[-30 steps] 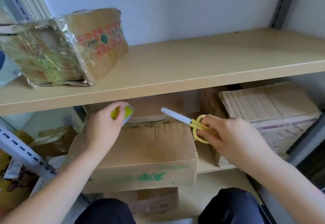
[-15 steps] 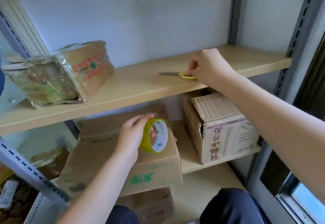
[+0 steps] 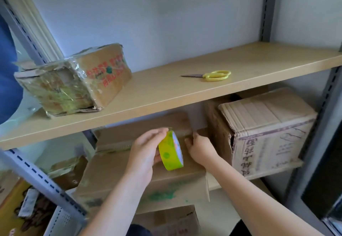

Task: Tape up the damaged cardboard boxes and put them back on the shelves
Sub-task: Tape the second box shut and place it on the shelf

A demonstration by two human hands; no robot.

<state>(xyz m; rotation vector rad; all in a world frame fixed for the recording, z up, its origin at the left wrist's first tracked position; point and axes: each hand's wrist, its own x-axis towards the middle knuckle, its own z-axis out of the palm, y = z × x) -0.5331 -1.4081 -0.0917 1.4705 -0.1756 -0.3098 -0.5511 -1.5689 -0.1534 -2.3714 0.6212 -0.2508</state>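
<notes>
Left hand gripping green-dotted tape roll, right hand flat on green-printed cardboard box, writing unreadable.

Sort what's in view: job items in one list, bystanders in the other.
In the job:
tape roll, in the left hand
box being taped, right hand on it
scissors
upper shelf

Lying about:
wrapped box
right-hand box
</notes>
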